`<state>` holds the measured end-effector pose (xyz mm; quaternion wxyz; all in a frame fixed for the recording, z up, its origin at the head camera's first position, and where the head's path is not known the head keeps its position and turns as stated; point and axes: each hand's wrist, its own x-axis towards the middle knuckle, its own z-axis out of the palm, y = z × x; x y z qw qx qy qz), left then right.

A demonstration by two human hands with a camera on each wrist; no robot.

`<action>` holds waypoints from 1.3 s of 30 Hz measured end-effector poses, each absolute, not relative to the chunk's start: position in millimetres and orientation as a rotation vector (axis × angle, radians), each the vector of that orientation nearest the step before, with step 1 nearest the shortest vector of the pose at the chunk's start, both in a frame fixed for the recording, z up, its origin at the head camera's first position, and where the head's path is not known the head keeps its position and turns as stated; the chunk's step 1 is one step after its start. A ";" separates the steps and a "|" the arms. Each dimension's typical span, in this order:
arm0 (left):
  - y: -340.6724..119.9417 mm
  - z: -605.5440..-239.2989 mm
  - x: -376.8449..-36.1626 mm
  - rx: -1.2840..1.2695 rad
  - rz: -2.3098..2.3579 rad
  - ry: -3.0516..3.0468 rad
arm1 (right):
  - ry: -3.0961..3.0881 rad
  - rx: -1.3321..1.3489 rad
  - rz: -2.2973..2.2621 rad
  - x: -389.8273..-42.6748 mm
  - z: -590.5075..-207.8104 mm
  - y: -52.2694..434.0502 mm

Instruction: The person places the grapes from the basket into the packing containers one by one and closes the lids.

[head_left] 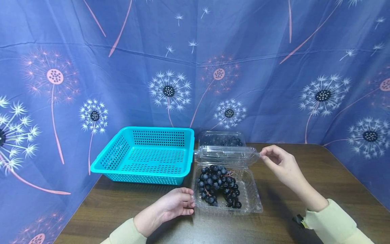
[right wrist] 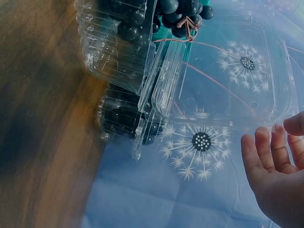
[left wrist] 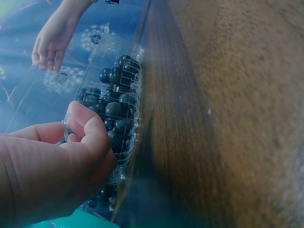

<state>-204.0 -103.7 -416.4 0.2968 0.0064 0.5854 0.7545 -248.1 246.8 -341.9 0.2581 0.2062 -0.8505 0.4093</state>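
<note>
A clear plastic clamshell box (head_left: pixel 251 195) with its hinged lid (head_left: pixel 226 156) raised stands on the table. In it lies a bunch of dark grapes (head_left: pixel 214 181) on a pinkish stem. My left hand (head_left: pixel 175 205) pinches the rim on the box's left side; the left wrist view shows the thumb and curled index finger of this hand (left wrist: pixel 57 161) at that rim. On the other side, my right hand (head_left: pixel 283 166) pinches the right edge of the tilted lid between thumb and finger. The right wrist view shows the same lid (right wrist: pixel 228 95) above the fingertips.
Behind the lid stands a second clear box (head_left: pixel 220 137) holding dark grapes. A turquoise mesh basket (head_left: pixel 103 166) is close by on the left. The wooden table (head_left: pixel 329 176) ends at a blue dandelion-print cloth (head_left: pixel 262 91). A small black object (head_left: pixel 298 220) shows by the right sleeve.
</note>
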 end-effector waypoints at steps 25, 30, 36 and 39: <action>-107.3 -419.6 -204.1 0.035 2.020 1.508 | -2.274 0.836 0.990 -223.7 -359.4 251.7; -106.9 -417.7 -203.8 0.037 2.025 1.509 | -2.279 0.860 0.908 -221.3 -363.9 253.0; -105.8 -416.9 -204.2 0.028 2.030 1.507 | -2.280 0.882 0.894 -218.9 -368.3 253.3; -104.9 -416.2 -205.4 0.018 2.033 1.504 | -2.233 0.927 0.884 -218.9 -370.3 252.7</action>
